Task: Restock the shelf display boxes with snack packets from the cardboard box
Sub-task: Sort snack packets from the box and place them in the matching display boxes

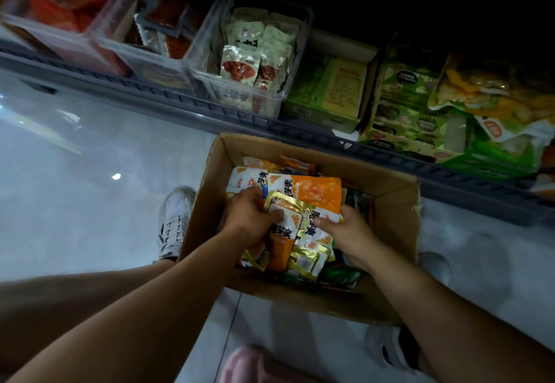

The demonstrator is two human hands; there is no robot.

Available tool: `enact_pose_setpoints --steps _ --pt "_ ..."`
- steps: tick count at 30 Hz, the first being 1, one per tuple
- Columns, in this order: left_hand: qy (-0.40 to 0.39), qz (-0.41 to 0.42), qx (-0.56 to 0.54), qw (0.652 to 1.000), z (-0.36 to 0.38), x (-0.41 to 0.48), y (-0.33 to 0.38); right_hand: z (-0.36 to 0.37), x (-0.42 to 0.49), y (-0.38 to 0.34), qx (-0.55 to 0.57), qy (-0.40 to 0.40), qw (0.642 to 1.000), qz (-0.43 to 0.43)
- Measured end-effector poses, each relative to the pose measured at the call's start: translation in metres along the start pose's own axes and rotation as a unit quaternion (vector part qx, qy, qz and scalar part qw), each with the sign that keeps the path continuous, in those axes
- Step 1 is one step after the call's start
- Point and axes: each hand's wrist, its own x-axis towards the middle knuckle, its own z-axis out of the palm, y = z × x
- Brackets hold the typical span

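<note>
Floor tiles [75, 157] fill the left of the frame. A dark shelf [186, 103] runs from the upper left down to the right edge, carrying clear display boxes [234, 99] and green cartons [327, 88]. At centre, just below it, the cardboard box [393, 199] sits on the floor, full of snack packets [318, 190], with 1 white shoe [175, 220] beside it. Inside the box, our left hand [249, 217] and right hand [345, 232] both curl around 1 bundle [300, 232] of orange-and-gold packets.
</note>
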Motion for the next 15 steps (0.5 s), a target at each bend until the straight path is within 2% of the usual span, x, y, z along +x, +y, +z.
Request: enact_pose_setpoints --steps 8,13,15 --pt "-0.067 -0.024 -0.022 0.997 -0.013 -0.014 0.016 -0.046 -0.023 -0.026 -0.012 0.062 0.995 -0.075" --pt "-0.121 -0.018 -0.085 0.989 -0.022 -0.035 0.036 -0.066 -0.039 -0.038 -0.007 0.105 0.991 -0.088" --pt "-0.115 -0.022 -0.053 0.992 -0.022 -0.048 0.043 -0.070 -0.047 -0.040 0.005 0.103 0.991 -0.084"
